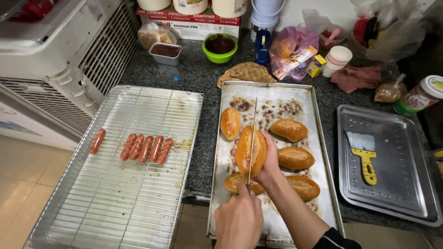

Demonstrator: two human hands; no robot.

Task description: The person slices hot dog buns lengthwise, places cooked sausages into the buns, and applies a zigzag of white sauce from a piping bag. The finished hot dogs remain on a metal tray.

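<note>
Left hand (pixel 238 216) is fisted around the handle of the long thin steel knife (pixel 254 131). Your right hand (pixel 269 162) cups the golden, sesame-topped oval bun (pixel 249 150), fingers wrapped on both flanks. Blade sits lengthwise on the bun's crown, above the middle of the stained, flat metal baking tray (pixel 277 94).

Tips for this cut:
- keep fingertips below the blade line, thumb off the crown
- saw lightly; my read is the crust is glossy and soft, so pressing would crush it
- hold the blade centred along the long axis

Five more matching buns (pixel 289 130) lie on the tray around your hand, one partly under your wrist. Tray surface is scorched and blotchy.

Six ridged reddish sausages (pixel 146 148) lie by the left edge of the shiny wire rack (pixel 138 198), one apart from the rest. A yellow-handled scraper (pixel 366 159) sits in the grey dimpled tray (pixel 406 184) at the speckled dark stone counter's (pixel 203 78) right edge.
</note>
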